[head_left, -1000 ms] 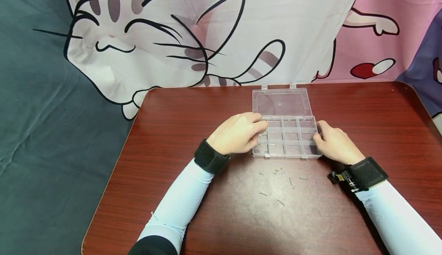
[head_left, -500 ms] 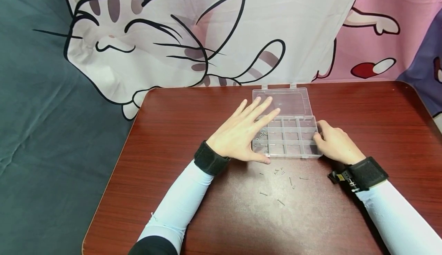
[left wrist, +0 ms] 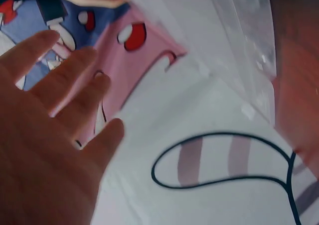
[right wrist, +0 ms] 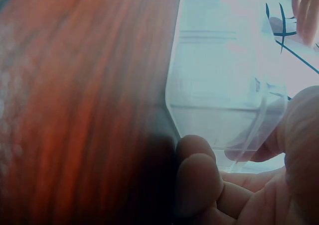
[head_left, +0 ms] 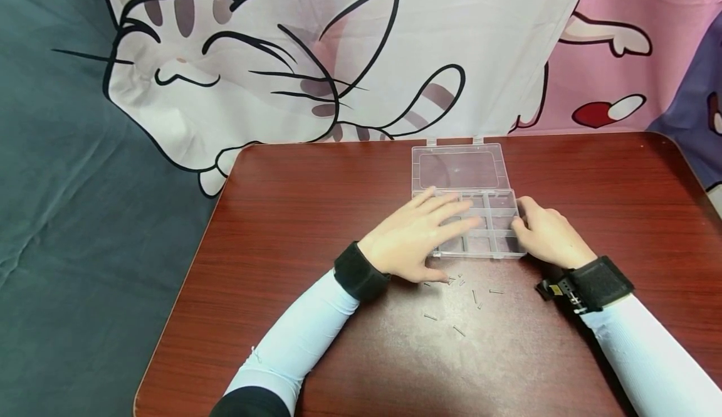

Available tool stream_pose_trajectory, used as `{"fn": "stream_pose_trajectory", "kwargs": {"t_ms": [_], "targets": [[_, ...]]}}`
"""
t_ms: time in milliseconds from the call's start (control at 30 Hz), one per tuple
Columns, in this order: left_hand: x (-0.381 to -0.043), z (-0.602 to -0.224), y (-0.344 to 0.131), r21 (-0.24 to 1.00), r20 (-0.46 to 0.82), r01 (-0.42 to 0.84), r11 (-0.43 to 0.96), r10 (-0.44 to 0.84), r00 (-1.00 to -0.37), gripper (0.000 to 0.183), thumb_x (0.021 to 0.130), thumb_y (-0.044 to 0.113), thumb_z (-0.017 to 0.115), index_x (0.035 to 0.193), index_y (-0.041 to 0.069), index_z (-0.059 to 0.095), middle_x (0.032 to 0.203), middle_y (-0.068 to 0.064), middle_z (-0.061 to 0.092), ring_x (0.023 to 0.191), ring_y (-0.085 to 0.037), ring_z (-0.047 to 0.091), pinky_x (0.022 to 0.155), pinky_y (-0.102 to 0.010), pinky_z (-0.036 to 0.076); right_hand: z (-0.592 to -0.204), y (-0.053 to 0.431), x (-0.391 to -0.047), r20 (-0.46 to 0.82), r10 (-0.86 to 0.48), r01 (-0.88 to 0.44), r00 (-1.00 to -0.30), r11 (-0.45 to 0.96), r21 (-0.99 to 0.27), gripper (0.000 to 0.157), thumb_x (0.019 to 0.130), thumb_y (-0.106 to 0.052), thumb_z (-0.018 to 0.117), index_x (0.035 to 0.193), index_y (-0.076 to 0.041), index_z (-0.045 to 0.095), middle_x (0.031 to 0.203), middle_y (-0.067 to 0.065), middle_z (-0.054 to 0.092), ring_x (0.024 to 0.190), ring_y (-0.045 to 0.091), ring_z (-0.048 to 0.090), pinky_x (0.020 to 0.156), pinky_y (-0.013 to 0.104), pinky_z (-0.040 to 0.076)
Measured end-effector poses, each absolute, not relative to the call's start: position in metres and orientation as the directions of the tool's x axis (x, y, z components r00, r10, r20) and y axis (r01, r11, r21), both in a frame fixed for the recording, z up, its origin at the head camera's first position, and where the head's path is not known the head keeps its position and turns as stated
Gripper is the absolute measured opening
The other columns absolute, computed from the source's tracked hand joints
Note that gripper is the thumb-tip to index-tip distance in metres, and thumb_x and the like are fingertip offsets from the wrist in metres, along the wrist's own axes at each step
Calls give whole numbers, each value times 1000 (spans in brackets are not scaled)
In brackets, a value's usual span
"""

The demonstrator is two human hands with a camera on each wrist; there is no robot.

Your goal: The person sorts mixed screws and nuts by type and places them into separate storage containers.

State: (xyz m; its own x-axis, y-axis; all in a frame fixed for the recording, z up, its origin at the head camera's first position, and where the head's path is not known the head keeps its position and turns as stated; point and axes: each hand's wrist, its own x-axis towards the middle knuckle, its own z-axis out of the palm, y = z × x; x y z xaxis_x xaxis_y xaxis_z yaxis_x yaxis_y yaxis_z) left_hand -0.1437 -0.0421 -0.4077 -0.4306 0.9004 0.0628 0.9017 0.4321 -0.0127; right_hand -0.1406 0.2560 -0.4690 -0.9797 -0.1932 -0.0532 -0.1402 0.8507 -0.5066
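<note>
A clear plastic compartment box [head_left: 499, 221] lies on the table with its lid [head_left: 462, 166] raised at the back. My left hand [head_left: 416, 241] hovers over the box's left part, fingers spread and holding nothing; it hides the left compartments. The left wrist view shows those fingers [left wrist: 102, 148] stretched out. At the box's right side my right hand [head_left: 549, 235] grips the edge, its thumb and curled fingers around the corner in the right wrist view. Several thin metal pins [head_left: 459, 331] are scattered in front of the box; their exact kind is too small to tell.
The brown wooden table [head_left: 271, 229] has a rounded far right corner. A white cat-print cloth [head_left: 485, 15] hangs right behind its back edge. Green fabric [head_left: 73, 248] is at the left.
My left hand first had its fingers curled at the box's left side, then spread them over it, and now reaches farther right and nearer. The right hand has stayed at the box.
</note>
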Motion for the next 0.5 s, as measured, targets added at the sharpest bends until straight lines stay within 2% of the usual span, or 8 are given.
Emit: {"fn": "stream_pose_trajectory", "kwargs": {"t_ms": [133, 267, 333, 500], "targets": [[-137, -414, -30, -78, 94, 942, 326, 943, -319, 65, 88, 51, 73, 144, 22, 58, 143, 2, 60, 143, -22, 47, 128, -46, 22, -468, 255, -140, -63, -188, -131, -980, 852, -507, 39, 101, -17, 47, 133, 4, 50, 92, 19, 67, 74, 27, 60, 66, 40, 46], [-129, -421, -19, -128, 142, 959, 254, 961, -236, 23, 96, 35, 64, 115, 24, 71, 113, 7, 69, 119, -19, 59, 118, -37, 35, -467, 255, -140, -69, -180, -121, -981, 854, -506, 39, 101, -18, 47, 134, 3, 50, 94, 19, 68, 75, 27, 60, 66, 40, 46], [-125, -425, -14, -164, 139, 956, 243, 965, -222, 15, 99, 31, 60, 105, 26, 72, 104, 9, 69, 110, -17, 59, 107, -34, 41, -467, 255, -140, -68, -180, -121, -981, 853, -507, 39, 101, -17, 47, 134, 3, 50, 93, 19, 68, 75, 27, 60, 66, 39, 46], [-119, -435, -7, -249, 96, 939, 239, 970, -221, 20, 101, 25, 56, 96, 30, 74, 95, 11, 69, 97, -16, 56, 89, -31, 41, -467, 255, -140, -65, -182, -124, -981, 852, -508, 39, 100, -17, 47, 133, 4, 50, 91, 18, 67, 74, 26, 59, 65, 38, 45]]}}
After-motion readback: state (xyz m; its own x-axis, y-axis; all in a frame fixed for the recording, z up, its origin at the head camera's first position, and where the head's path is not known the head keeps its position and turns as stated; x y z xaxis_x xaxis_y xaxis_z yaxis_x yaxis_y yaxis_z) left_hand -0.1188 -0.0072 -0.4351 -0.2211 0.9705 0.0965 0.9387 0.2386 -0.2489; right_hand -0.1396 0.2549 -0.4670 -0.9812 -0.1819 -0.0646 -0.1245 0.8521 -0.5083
